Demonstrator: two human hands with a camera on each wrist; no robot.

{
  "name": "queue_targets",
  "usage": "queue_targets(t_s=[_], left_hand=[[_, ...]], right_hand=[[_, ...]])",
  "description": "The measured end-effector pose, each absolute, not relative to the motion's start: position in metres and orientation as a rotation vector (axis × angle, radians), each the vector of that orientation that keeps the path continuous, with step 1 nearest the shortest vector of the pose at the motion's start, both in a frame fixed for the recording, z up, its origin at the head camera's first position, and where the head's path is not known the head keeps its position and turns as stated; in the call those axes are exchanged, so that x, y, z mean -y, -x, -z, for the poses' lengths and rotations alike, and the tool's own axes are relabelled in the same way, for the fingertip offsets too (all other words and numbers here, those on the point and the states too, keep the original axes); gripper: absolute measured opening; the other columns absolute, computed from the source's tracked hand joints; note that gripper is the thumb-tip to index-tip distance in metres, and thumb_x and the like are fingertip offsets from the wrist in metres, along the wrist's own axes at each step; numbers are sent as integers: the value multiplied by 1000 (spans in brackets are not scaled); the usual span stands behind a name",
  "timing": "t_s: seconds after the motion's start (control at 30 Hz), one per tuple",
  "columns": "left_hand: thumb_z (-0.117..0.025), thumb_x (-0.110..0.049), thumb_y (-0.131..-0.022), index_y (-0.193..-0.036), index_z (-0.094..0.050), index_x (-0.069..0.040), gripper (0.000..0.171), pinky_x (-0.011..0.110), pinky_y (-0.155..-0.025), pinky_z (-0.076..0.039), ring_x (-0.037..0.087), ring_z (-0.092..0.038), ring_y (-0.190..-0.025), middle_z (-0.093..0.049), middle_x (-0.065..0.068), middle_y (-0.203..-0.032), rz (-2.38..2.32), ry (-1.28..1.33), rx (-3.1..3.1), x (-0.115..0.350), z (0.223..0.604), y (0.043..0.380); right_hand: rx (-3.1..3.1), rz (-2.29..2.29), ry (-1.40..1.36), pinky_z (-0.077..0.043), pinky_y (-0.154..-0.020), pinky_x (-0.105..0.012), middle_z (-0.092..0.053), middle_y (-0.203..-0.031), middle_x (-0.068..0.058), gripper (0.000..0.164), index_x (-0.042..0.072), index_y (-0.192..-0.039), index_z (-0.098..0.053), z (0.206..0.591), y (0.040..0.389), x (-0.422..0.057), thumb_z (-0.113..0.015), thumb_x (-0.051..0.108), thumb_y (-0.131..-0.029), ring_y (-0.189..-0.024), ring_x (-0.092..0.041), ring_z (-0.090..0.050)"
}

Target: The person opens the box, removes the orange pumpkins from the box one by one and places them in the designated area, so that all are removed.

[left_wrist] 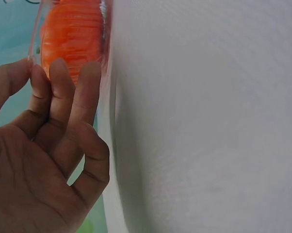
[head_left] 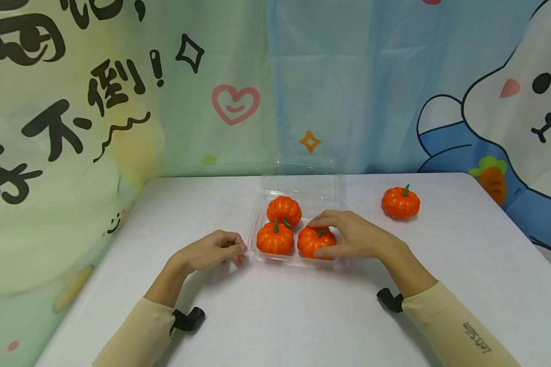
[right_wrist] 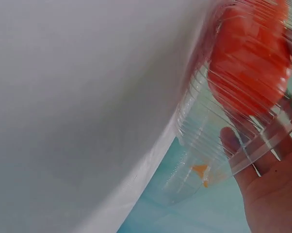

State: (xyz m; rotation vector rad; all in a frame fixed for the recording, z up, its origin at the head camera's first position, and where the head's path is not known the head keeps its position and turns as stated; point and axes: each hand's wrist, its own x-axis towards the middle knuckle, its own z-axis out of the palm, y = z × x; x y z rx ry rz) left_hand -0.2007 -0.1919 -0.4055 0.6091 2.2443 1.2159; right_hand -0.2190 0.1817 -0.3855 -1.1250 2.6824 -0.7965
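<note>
A clear plastic clamshell box [head_left: 275, 258], its lid [head_left: 303, 186] tipped back, stands mid-table with three small orange toy pumpkins in it. Inside are a rear pumpkin [head_left: 283, 210], a front-left pumpkin [head_left: 274, 240] and a front-right pumpkin [head_left: 311, 243]. My right hand [head_left: 355, 235] reaches over the box's right side and grips the front-right pumpkin, thumb in front and fingers behind. In the right wrist view that pumpkin [right_wrist: 248, 63] shows through the ribbed wall. At the box's left edge, my left hand [left_wrist: 44, 141] pinches the rim between thumb and index finger, other fingers loosely bent.
A fourth-looking loose pumpkin [head_left: 400, 203] lies on the white table [head_left: 275, 316] at the back right, outside the box. Behind the table hangs a printed curtain [head_left: 340, 92] with a cartoon bear. Black wrist mounts [head_left: 189, 319] stick out from both sleeves.
</note>
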Motion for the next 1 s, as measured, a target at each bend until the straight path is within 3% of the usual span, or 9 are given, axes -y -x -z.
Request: queue_targets(t_s=[0.67, 0.8, 0.93, 1.0], left_hand=[[-57, -25, -105, -101, -67, -2, 26, 37, -77, -47, 26, -65, -91, -74, 14, -94, -1219, -634, -2234, 195, 406, 203], [-56, -25, -105, -101, -68, -2, 26, 36, -77, -47, 27, -67, -92, -75, 13, -95, -1220, -639, -2236, 195, 405, 204], [-56, -24, -104, -101, -67, -2, 25, 36, -78, -46, 27, -68, -93, -74, 13, -95, -1234, -645, -2223, 194, 405, 204], [-56, -24, -104, -101, -67, -2, 24, 36, -78, -46, 26, -68, -93, -74, 13, -96, -1236, -641, -2215, 194, 406, 204]], right_hand=[[-2837, 950, 1277, -49, -104, -52, -59, -140, -4, 64, 10, -138, -64, 366, 221, -191, -87, 33, -83, -130, -28, -57], [-2914, 1035, 1348, -50, -105, -38, -59, -140, -4, 65, 9, -138, -64, 366, 222, -195, -90, 24, -80, -128, -25, -58], [-2954, 1126, 1412, -42, -107, -18, -59, -139, -6, 69, 7, -138, -64, 367, 222, -199, -92, 17, -76, -128, -23, -58], [-2964, 1164, 1438, -39, -107, -14, -59, -138, -8, 70, 6, -138, -63, 366, 222, -202, -93, 14, -75, -127, -24, -58]])
